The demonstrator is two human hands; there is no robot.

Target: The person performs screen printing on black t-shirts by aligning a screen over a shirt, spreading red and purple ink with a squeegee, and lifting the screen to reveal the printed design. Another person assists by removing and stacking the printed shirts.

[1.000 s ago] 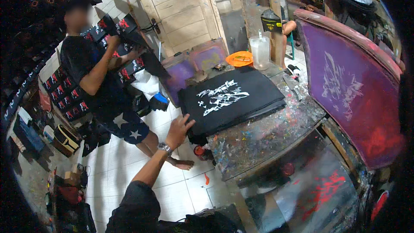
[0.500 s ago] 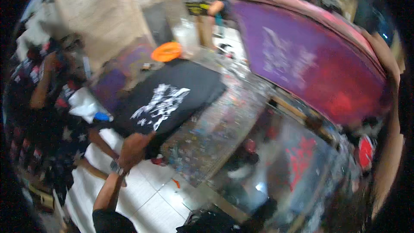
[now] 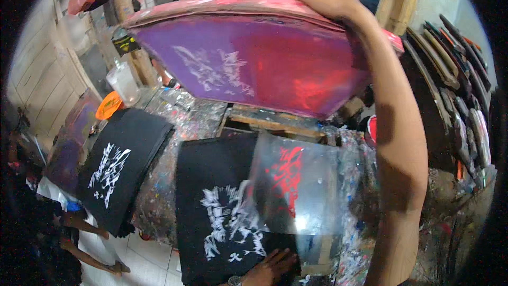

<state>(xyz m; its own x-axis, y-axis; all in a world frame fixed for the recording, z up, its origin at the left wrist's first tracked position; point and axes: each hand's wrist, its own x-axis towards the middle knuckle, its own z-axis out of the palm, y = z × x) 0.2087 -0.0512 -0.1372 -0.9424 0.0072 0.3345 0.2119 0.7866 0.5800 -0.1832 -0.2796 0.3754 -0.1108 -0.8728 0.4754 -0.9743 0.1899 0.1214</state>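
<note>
My right hand point(image 3: 328, 2) grips the top edge of a raised screen-printing frame point(image 3: 211, 8), its mesh purple and red with a pale design. Below the tilted frame lies a black fabric piece point(image 3: 198, 180) with a white jagged print. A clear plastic sheet point(image 3: 323, 180) bearing a red print overlaps the fabric's right part. My left hand point(image 3: 272, 267), a watch at its wrist, rests on the fabric's near edge with fingers stretched out. Farther left, black fabric with a similar white print point(image 3: 108, 172) lies on the bench.
An orange bowl point(image 3: 109, 105) and a translucent bottle point(image 3: 123, 82) stand at the far left of the paint-stained bench point(image 3: 159, 196). Several frames point(image 3: 450, 69) lean at the right. At lower left are another person's forearms point(image 3: 87, 251). A red-rimmed container point(image 3: 371, 130) sits behind my right forearm.
My view has swung right. My left hand has moved from beside the left fabric to the middle station, where printed black fabric now lies. The right hand still holds the frame up.
</note>
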